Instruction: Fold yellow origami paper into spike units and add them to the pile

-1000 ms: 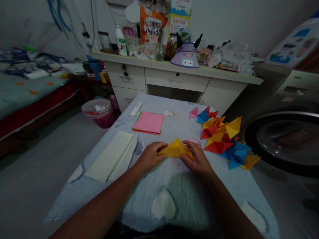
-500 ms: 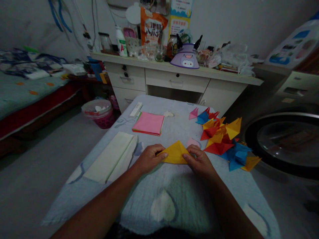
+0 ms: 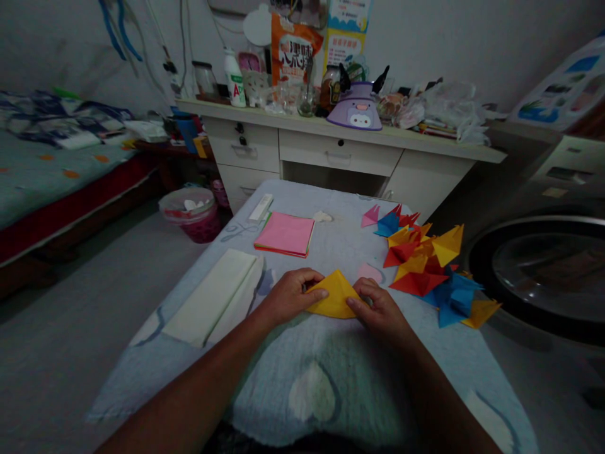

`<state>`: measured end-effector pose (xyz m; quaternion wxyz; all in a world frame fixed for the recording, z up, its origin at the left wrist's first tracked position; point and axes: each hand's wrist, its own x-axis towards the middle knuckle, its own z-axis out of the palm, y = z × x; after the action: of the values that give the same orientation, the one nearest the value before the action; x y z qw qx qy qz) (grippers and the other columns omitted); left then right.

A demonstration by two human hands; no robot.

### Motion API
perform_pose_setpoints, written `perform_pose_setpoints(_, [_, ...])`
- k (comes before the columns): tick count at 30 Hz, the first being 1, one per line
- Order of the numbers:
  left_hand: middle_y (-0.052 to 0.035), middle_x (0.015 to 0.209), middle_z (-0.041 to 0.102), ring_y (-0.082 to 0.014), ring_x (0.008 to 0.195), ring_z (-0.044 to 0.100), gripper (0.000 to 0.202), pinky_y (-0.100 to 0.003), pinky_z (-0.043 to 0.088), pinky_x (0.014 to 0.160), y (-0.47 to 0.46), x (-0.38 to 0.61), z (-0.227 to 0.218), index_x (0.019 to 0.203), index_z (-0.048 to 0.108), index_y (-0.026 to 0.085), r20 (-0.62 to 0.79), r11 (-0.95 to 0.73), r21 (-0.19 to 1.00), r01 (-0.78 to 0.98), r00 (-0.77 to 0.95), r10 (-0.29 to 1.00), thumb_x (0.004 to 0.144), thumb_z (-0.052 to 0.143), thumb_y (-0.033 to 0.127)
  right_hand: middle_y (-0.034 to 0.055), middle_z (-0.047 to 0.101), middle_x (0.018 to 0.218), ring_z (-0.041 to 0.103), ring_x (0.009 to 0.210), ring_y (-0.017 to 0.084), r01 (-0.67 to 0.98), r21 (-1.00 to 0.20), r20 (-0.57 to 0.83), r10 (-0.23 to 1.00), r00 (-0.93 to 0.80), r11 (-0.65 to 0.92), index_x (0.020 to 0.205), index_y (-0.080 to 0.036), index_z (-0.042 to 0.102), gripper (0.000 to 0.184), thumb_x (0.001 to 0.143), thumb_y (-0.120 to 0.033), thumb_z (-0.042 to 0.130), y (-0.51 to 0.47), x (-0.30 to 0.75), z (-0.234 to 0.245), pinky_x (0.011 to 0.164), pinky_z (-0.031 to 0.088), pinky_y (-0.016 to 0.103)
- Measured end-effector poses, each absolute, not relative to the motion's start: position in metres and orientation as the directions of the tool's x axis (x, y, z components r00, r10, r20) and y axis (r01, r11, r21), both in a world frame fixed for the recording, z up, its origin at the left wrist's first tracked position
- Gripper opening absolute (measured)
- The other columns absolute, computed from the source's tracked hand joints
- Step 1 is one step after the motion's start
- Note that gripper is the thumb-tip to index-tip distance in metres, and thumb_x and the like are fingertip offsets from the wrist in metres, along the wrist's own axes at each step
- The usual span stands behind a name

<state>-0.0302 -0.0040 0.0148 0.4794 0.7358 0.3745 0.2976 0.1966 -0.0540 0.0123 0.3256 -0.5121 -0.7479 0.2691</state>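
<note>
A folded yellow paper triangle (image 3: 336,294) lies on the cloth-covered table (image 3: 331,378) in front of me. My left hand (image 3: 289,295) pinches its left corner with thumb and fingers curled. On the right edge of the paper, my right hand (image 3: 379,308) presses down with its fingers closed on it. A pile of folded paper shapes (image 3: 425,265) in red, yellow, blue and pink lies just right of my right hand. A small pink piece (image 3: 370,272) shows behind my right fingers.
A stack of square coloured sheets (image 3: 285,233), pink on top, lies farther back. A folded white cloth (image 3: 212,295) sits at the left. A pink bin (image 3: 189,213) stands on the floor, a cluttered white desk (image 3: 340,142) behind, a washing machine drum (image 3: 543,271) at right.
The yellow paper has been folded narrower and flatter, and both hands have closed in toward each other on it. The view has shifted slightly.
</note>
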Motion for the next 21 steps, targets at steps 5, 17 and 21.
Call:
perform_pose_setpoints(5, [-0.0026,0.080,0.068,-0.0144,0.071,0.058,0.023,-0.023,0.043,0.062,-0.007,-0.021,0.028,0.089,0.072,0.015,0.069,-0.203,0.949,0.242,0.470,0.880,0.077,0.064,0.033,0.0018,0.053,0.074,0.050,0.077,0.018,0.554,-0.744,0.225,0.920,-0.320,0.375,0.071,-0.020,0.057,0.028,0.091,-0.038,0.051,-0.055,0.192,0.015,0.075,0.038,0.033])
perform_pose_setpoints(17, [-0.0009,0.070,0.067,-0.0129,0.063,0.056,0.021,-0.024,0.041,0.058,-0.004,-0.012,0.038,0.075,0.071,0.015,0.033,-0.140,0.963,0.231,0.414,0.910,0.076,0.062,0.034,0.0020,0.052,0.078,0.050,0.081,0.019,0.481,-0.797,0.225,0.919,-0.324,0.365,0.075,-0.021,0.057,0.028,0.091,-0.044,0.051,-0.057,0.194,0.014,0.077,0.038,0.033])
perform_pose_setpoints(21, [-0.0008,0.069,0.065,-0.0129,0.062,0.056,0.022,-0.024,0.041,0.058,-0.004,-0.013,0.038,0.076,0.071,0.015,0.029,-0.139,0.962,0.234,0.419,0.908,0.077,0.061,0.035,0.0020,0.052,0.078,0.050,0.080,0.018,0.485,-0.793,0.225,0.917,-0.328,0.368,0.074,-0.021,0.057,0.029,0.091,-0.043,0.051,-0.057,0.193,0.014,0.078,0.037,0.033])
